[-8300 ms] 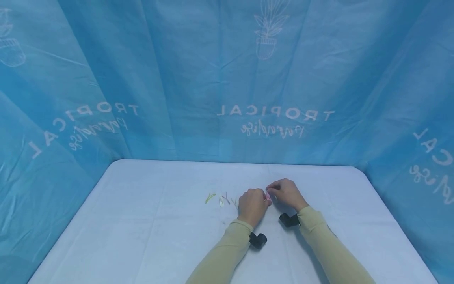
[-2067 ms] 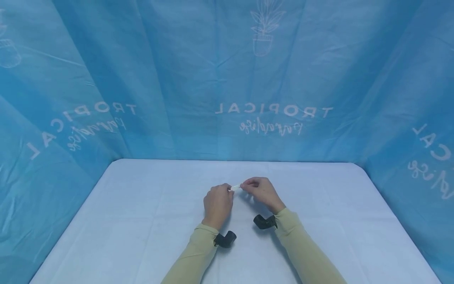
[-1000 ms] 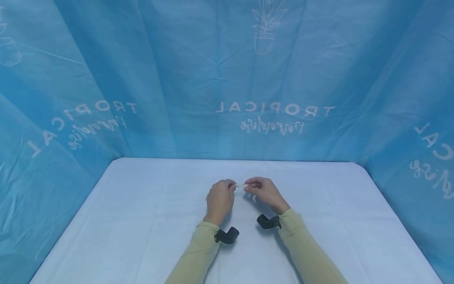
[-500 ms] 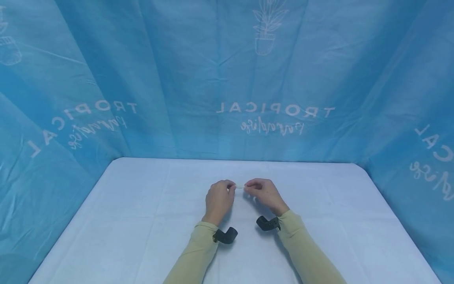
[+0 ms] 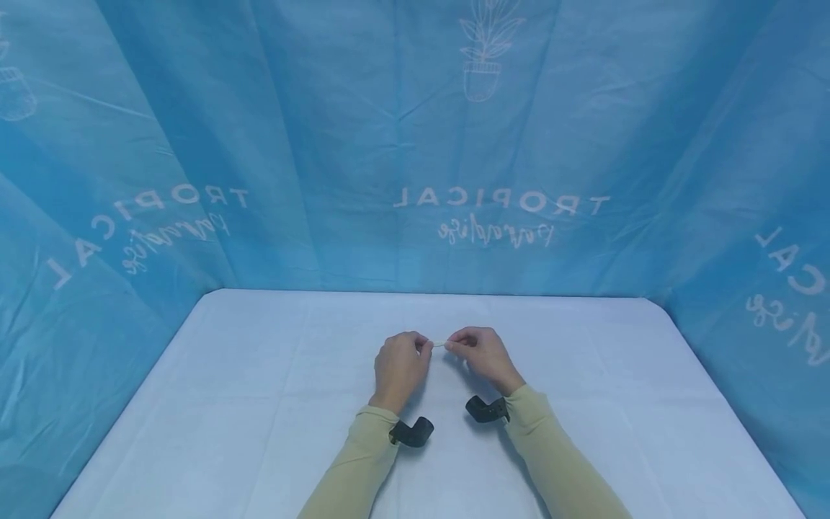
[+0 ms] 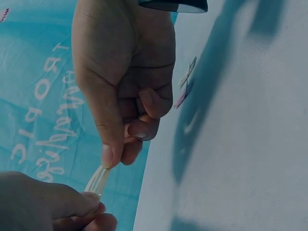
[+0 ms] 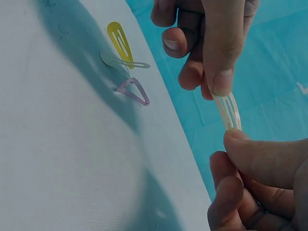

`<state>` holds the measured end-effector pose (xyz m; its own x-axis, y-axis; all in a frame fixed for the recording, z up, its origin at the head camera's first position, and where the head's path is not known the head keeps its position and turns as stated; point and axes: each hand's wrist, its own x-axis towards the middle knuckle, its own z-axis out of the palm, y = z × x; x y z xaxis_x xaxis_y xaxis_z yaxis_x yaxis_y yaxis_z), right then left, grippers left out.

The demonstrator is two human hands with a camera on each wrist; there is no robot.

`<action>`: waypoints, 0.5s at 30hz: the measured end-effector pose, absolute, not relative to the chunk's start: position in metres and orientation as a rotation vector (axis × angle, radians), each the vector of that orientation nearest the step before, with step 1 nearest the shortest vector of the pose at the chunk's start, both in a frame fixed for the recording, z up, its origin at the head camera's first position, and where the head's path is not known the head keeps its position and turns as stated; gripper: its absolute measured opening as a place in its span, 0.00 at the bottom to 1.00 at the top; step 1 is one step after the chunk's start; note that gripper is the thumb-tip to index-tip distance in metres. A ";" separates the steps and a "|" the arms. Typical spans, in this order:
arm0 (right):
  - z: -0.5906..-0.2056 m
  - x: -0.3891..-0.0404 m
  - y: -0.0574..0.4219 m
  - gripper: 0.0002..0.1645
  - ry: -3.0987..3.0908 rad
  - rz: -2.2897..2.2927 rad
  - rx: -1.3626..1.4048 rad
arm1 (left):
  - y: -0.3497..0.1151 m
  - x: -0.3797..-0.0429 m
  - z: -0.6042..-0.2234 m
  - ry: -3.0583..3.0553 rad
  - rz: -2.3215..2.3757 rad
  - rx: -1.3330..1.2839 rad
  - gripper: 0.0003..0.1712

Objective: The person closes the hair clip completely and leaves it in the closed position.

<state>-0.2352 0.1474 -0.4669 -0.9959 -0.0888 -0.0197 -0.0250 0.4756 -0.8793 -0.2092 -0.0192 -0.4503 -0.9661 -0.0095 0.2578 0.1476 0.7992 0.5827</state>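
Note:
Between my two hands, a pale cream snap hair clip (image 7: 228, 111) is held by its ends above the white table. My left hand (image 5: 400, 366) pinches one end with thumb and fingertips. The other end is pinched by my right hand (image 5: 485, 355). Seen from the head, the hair clip (image 5: 439, 344) looks like a thin line, nearly level. On the table, in the right wrist view, lie a yellow hair clip (image 7: 119, 41), a pale greenish-white hair clip (image 7: 115, 59) and a pink hair clip (image 7: 134, 92), close together. My left hand hides them in the head view.
A white cloth covers the table (image 5: 259, 432), which has rounded far corners. Blue curtains (image 5: 337, 158) with mirrored lettering hang behind it and on both sides. A black wrist camera (image 5: 413, 432) sits on the left wrist and another camera (image 5: 486, 409) on the right.
Earlier, my hands held a pink hair clip farther right; now they hold the cream one. Over the last second the hands stay nearly still, while the clip turns slightly and appears thinner.

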 end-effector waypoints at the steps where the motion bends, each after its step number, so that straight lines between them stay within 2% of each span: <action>1: -0.467 -0.235 0.147 0.07 2.649 -1.574 -0.099 | -0.019 -0.209 -0.451 -2.738 -0.913 -0.107 0.07; 15: -0.468 -0.234 0.147 0.06 2.697 -1.633 -0.071 | -0.015 -0.209 -0.458 -2.664 -0.864 -0.152 0.06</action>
<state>-0.2337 0.1468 -0.4681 -0.9989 -0.0319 0.0338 -0.0448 0.4628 -0.8853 -0.2085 -0.0155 -0.4576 -0.9380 -0.0015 0.3467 0.2023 0.8097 0.5509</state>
